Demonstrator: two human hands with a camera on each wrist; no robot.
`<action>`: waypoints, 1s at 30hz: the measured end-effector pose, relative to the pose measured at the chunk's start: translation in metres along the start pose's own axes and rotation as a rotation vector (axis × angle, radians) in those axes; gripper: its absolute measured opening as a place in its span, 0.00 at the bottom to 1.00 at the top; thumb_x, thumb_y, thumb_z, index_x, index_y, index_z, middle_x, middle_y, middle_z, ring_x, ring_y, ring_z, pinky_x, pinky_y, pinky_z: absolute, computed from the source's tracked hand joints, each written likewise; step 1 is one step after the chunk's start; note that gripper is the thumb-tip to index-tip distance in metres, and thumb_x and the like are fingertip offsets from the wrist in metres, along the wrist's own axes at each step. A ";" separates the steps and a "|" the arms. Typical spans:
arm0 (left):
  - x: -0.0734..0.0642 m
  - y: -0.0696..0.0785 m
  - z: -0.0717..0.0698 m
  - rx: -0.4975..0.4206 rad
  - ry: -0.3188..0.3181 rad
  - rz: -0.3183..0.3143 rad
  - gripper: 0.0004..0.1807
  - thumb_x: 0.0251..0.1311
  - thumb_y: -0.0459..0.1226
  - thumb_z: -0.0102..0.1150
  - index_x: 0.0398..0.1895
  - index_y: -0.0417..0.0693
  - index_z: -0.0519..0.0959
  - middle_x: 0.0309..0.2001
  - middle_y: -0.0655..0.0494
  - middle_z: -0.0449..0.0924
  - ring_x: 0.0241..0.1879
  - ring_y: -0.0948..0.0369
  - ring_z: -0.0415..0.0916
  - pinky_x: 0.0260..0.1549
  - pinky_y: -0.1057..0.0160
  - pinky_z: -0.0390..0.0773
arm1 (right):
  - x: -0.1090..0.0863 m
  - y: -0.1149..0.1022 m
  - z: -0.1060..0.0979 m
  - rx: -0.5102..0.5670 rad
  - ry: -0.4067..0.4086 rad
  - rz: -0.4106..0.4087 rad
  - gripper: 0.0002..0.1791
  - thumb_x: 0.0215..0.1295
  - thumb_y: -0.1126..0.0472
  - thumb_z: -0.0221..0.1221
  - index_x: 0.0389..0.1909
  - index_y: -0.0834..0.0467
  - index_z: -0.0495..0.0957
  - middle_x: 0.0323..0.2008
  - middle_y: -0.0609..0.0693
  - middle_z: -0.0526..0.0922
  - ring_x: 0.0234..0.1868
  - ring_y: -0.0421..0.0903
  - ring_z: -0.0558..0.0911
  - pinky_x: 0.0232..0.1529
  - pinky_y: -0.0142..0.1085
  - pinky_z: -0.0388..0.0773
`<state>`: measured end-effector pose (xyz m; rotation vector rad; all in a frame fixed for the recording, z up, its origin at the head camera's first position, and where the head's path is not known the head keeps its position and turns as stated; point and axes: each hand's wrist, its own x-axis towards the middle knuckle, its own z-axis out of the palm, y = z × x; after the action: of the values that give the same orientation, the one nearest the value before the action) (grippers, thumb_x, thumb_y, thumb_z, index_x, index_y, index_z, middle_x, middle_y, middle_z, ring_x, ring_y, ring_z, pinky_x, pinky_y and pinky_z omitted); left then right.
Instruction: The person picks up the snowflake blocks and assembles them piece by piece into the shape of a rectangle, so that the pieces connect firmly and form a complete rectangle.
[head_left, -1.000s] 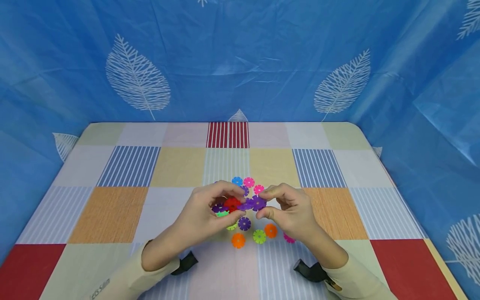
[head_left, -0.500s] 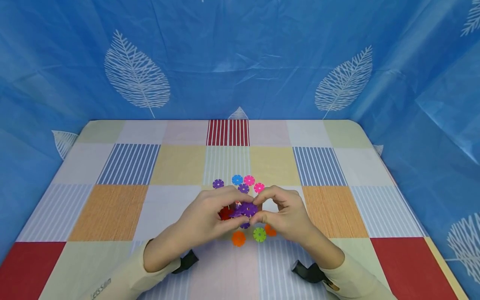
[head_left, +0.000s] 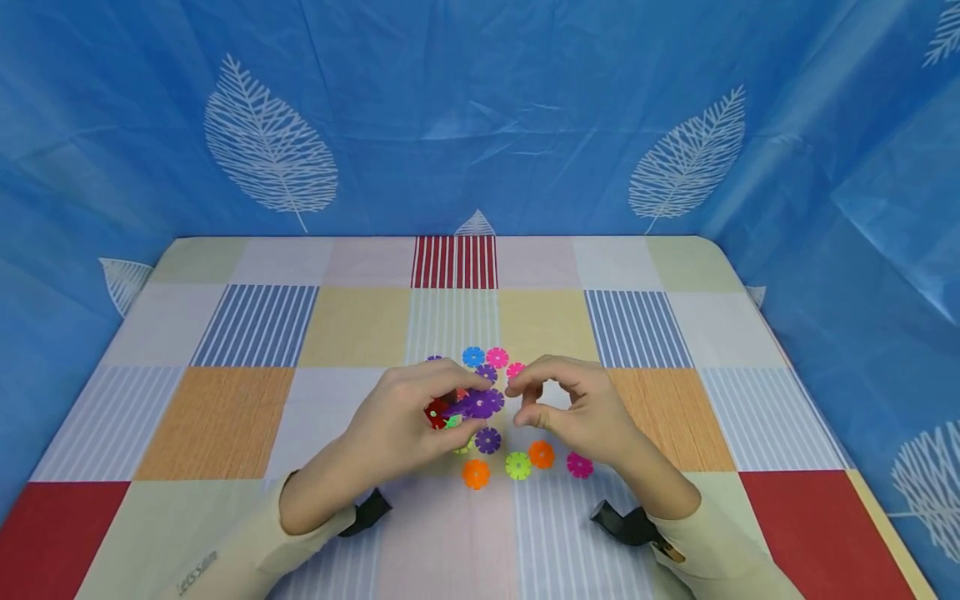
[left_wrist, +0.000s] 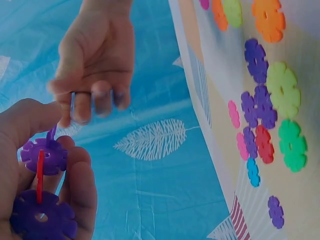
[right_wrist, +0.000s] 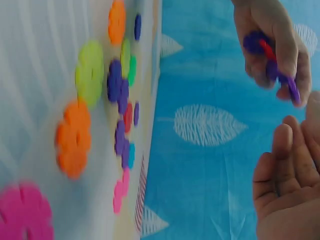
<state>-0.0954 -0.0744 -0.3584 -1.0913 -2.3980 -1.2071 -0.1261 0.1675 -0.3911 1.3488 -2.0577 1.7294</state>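
In the head view my left hand (head_left: 405, 417) pinches a short chain of notched plastic snowflake discs slotted together. A purple disc (head_left: 482, 403) stands at the chain's right end, between thumb and fingertips. The left wrist view shows a red disc (left_wrist: 40, 175) edge-on, joining a purple disc (left_wrist: 44, 216) below to another purple disc above. My right hand (head_left: 585, 408) is just right of the chain, apart from it. Its fingers are loosely bent and hold nothing, with the palm side showing in the right wrist view (right_wrist: 290, 200).
Loose discs lie on the patchwork tablecloth (head_left: 360, 329) under and around the hands. Among them are an orange disc (head_left: 476, 474), a lime disc (head_left: 517, 466), a magenta disc (head_left: 580, 465) and a blue disc (head_left: 473, 357). A blue leaf-print curtain (head_left: 480, 125) hangs behind the table.
The right hand first moved left with the left hand to the chain's purple end disc, both gripping there. Now the right hand has let go and drawn back right; the left keeps the chain.
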 end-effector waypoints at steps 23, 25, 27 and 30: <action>0.000 -0.002 -0.005 -0.020 -0.030 -0.061 0.20 0.48 0.37 0.76 0.46 0.49 0.82 0.37 0.63 0.81 0.29 0.69 0.71 0.27 0.74 0.77 | -0.017 0.031 -0.014 -0.281 -0.693 0.372 0.21 0.47 0.56 0.76 0.44 0.45 0.85 0.45 0.32 0.78 0.52 0.36 0.73 0.57 0.41 0.69; 0.000 -0.002 -0.005 -0.020 -0.036 -0.065 0.21 0.48 0.37 0.76 0.47 0.49 0.82 0.38 0.63 0.81 0.29 0.69 0.72 0.27 0.74 0.77 | -0.017 0.031 -0.010 -0.321 -0.721 0.360 0.20 0.46 0.54 0.76 0.43 0.44 0.85 0.44 0.31 0.77 0.52 0.36 0.71 0.57 0.41 0.67; 0.000 -0.002 -0.004 -0.019 -0.043 -0.070 0.21 0.48 0.37 0.76 0.47 0.50 0.82 0.38 0.63 0.81 0.30 0.69 0.72 0.28 0.74 0.77 | -0.018 0.031 -0.007 -0.362 -0.731 0.349 0.19 0.46 0.53 0.76 0.42 0.43 0.85 0.44 0.31 0.76 0.52 0.36 0.70 0.57 0.42 0.65; 0.000 -0.002 -0.004 -0.021 -0.051 -0.075 0.21 0.48 0.37 0.76 0.47 0.50 0.82 0.39 0.63 0.81 0.30 0.69 0.72 0.28 0.74 0.77 | -0.020 0.030 -0.004 -0.417 -0.736 0.347 0.18 0.45 0.54 0.76 0.40 0.43 0.85 0.42 0.31 0.74 0.49 0.36 0.70 0.55 0.41 0.64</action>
<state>-0.0971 -0.0785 -0.3571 -1.0598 -2.4899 -1.2458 -0.1368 0.1796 -0.4237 1.7114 -2.9647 0.8239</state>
